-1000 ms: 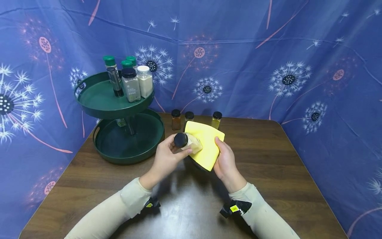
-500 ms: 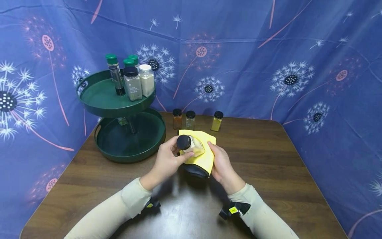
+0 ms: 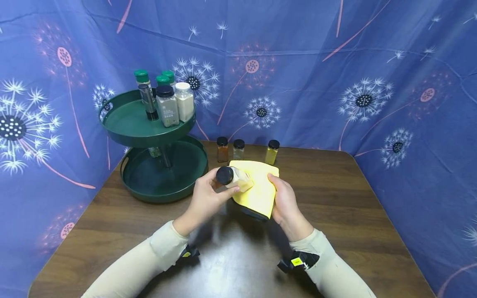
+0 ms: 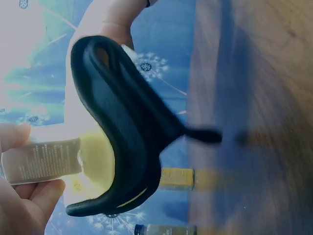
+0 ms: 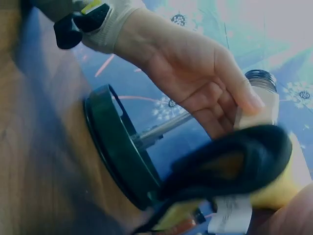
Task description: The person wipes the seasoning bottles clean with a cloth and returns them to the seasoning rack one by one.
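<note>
My left hand (image 3: pixel 203 198) grips a clear square spice jar (image 3: pixel 240 181) with a black cap and pale contents. The jar leans with its base toward the right. Its printed side shows in the left wrist view, where the jar (image 4: pixel 44 159) sits between thumb and fingers. My right hand (image 3: pixel 287 205) holds a yellow cloth (image 3: pixel 262 184) by its right side, and the cloth lies against the jar's base. From the left wrist, the cloth's dark backing (image 4: pixel 132 127) shows curved, with a small loop sticking out. A white tag (image 5: pixel 230 215) hangs from the cloth in the right wrist view.
A green two-tier rack (image 3: pixel 149 140) stands at left, several jars on its upper tier, including a black-capped pepper jar (image 3: pixel 168 109). Along the table's back edge stand an orange-brown jar (image 3: pixel 222 152), a greyish jar (image 3: pixel 238 154) and a yellow jar (image 3: pixel 271 155).
The cloth swings down and left against the jar, then back up and right, my right hand moving with it. My left hand keeps hold of the jar, shifting only slightly.
</note>
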Action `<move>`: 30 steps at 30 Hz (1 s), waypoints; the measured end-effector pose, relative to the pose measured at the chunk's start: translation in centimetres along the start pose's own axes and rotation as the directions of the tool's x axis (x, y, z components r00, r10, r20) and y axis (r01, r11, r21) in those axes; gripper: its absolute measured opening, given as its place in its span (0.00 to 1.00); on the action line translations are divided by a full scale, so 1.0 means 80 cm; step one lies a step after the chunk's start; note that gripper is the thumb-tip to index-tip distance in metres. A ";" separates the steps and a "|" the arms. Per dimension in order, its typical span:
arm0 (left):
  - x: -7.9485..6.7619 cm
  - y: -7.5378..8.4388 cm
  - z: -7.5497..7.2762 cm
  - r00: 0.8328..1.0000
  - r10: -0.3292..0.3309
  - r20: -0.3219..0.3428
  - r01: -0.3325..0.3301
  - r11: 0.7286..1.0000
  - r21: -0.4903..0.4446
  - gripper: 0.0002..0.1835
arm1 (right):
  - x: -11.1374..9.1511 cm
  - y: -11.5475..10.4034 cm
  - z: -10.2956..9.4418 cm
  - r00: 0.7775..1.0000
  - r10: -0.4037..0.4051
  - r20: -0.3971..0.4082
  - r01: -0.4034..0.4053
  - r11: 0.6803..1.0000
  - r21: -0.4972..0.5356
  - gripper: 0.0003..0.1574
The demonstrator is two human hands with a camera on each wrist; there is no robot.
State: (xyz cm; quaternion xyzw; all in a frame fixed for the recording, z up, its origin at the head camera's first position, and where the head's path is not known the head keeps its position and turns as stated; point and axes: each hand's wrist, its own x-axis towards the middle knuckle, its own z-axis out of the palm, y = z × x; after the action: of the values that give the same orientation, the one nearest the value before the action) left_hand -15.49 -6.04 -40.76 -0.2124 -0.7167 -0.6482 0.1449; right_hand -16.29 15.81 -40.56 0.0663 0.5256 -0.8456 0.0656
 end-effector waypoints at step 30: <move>0.026 0.021 -0.047 0.986 -0.167 -0.011 0.168 0.980 0.105 0.26 | 0.001 0.005 -0.003 0.983 -0.029 0.179 0.021 0.999 0.044 0.19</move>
State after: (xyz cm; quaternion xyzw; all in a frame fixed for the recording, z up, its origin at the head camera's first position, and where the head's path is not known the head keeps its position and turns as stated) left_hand -16.73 -9.40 -37.88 -0.1427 -0.7653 -0.6194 0.1015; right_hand -16.26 15.85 -40.99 -0.0156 0.5006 -0.8596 0.1009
